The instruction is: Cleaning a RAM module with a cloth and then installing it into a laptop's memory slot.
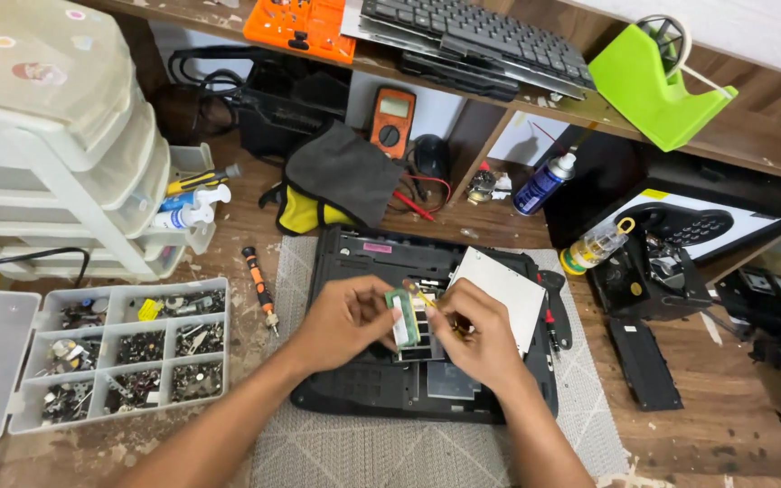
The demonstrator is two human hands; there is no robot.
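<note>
Centre of the frame: the left hand [347, 318] pinches a small green memory module [401, 318] by its edge, fingers closed on it, holding it upright just above the open underside of a black laptop [381, 393]. The right hand [474, 336] comes in right beside it, fingers curled around a thin yellow-handled tool [423, 295] whose tip meets the top of the module. The two hands are nearly touching over the open bay.

How far along? The laptop lies bottom-up on a grey woven mat [363, 452], and a silver-grey cover plate [506, 291] rests loose across its right side, so the compartment is already opened. The module is out of its slot and in the fingers, not seated in the machine. The bay under the hands is uncovered and the plate is not back on; whether any screws remain in the case I cannot tell.

Lower left, a clear compartment box of screws and small parts [128, 348] stands open on the wooden bench. An orange-handled screwdriver [259, 287] lies between that box and the mat. Upper middle, an orange multimeter [392, 119] leans at the back under the shelf, with a blue spray can [542, 184] to its right.
</note>
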